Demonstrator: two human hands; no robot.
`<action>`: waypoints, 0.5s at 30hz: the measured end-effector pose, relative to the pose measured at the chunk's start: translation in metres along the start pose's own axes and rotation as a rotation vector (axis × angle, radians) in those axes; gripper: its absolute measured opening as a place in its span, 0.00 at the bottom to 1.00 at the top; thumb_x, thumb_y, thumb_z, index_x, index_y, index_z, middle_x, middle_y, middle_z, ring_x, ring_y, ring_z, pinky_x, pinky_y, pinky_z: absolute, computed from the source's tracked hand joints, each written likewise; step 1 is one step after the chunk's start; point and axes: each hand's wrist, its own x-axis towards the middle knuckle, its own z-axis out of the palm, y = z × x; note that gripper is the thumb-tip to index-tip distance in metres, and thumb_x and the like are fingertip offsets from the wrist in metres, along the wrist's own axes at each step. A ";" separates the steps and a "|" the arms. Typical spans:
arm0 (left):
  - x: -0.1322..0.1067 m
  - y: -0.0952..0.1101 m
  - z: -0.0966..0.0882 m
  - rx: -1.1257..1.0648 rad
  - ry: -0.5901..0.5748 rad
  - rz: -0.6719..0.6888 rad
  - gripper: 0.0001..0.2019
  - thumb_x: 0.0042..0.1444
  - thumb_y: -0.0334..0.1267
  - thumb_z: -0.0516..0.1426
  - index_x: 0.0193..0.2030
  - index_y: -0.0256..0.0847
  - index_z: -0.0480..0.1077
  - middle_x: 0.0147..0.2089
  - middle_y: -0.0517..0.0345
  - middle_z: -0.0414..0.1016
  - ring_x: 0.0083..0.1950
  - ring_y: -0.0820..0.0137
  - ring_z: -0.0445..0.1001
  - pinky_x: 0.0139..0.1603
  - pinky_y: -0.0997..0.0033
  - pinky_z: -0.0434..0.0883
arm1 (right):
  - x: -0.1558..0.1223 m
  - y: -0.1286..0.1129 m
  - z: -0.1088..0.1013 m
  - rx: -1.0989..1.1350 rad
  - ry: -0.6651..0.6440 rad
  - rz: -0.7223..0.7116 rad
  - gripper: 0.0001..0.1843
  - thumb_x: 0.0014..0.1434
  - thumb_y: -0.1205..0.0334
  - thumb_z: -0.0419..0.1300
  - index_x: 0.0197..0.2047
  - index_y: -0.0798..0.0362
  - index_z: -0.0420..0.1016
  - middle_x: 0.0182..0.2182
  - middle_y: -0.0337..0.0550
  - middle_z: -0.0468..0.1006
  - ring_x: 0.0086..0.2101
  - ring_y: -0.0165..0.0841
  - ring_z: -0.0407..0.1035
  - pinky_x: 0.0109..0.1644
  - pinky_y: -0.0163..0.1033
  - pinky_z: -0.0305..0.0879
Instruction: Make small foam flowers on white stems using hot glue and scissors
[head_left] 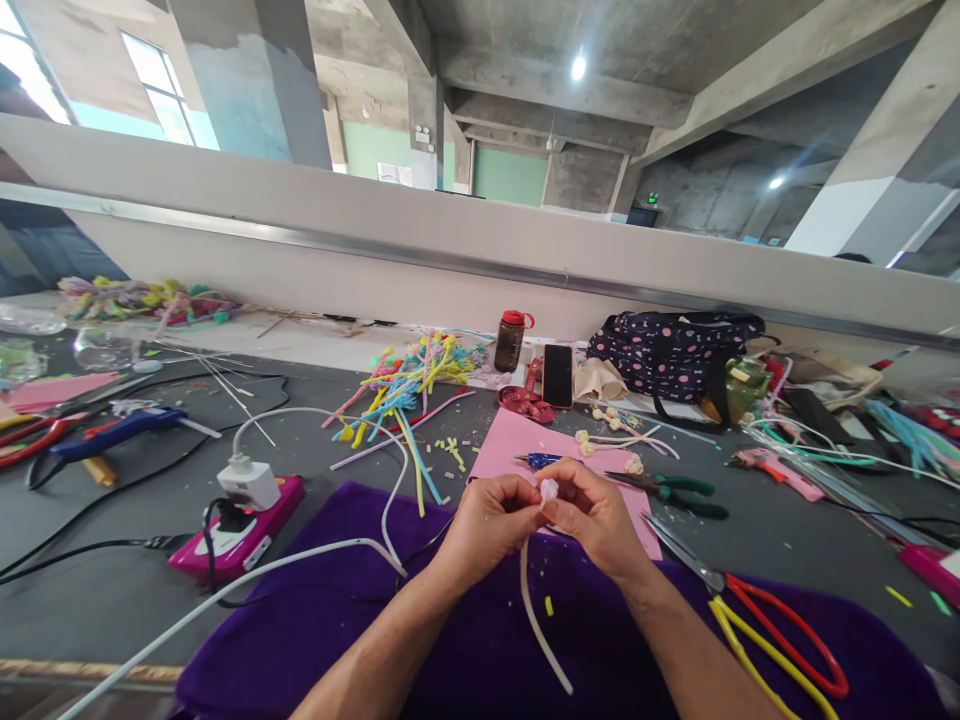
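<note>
Both hands meet over the purple cloth [300, 600], close to the near edge of a sheet of pink paper [501, 452]. The left hand [489, 522] has its thumb and fingers pinched together on the left side of a small lilac flower [550, 489], and the right hand [596, 515] pinches the same flower from the right, fingers curled around it. A pale stem [541, 630] hangs below the left fingertips in front of the cloth; whether it is joined to the flower cannot be told, as the fingers cover that part. Just beyond the hands, a blue pen [541, 460] lies on the paper, and pliers [679, 492] with green handles rest partly on it, to the right. Large scissors [720, 583] with one red and one yellow handle lie right of the right forearm. Beyond the left hand are small cut bits [452, 455] and a heap of coloured strips [431, 372]. A bottle [508, 345] with a red lid stands farther back, near a phone [557, 376]. On the left, a white plug [250, 485] sits in a pink power strip [281, 508].
</note>
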 end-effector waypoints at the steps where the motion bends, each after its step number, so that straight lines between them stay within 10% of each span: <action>1: 0.000 0.000 0.000 0.000 -0.002 -0.003 0.10 0.43 0.40 0.62 0.24 0.36 0.68 0.15 0.67 0.61 0.15 0.80 0.58 0.16 0.80 0.54 | 0.000 0.000 0.000 -0.003 0.003 0.002 0.12 0.54 0.58 0.61 0.41 0.51 0.71 0.31 0.38 0.68 0.28 0.28 0.63 0.31 0.33 0.61; 15: -0.003 0.005 0.003 0.013 0.002 0.002 0.08 0.44 0.38 0.61 0.23 0.35 0.68 0.15 0.67 0.62 0.15 0.80 0.58 0.17 0.79 0.53 | 0.000 -0.002 -0.001 -0.032 0.023 0.031 0.11 0.54 0.56 0.61 0.39 0.52 0.72 0.28 0.37 0.67 0.26 0.27 0.60 0.28 0.32 0.59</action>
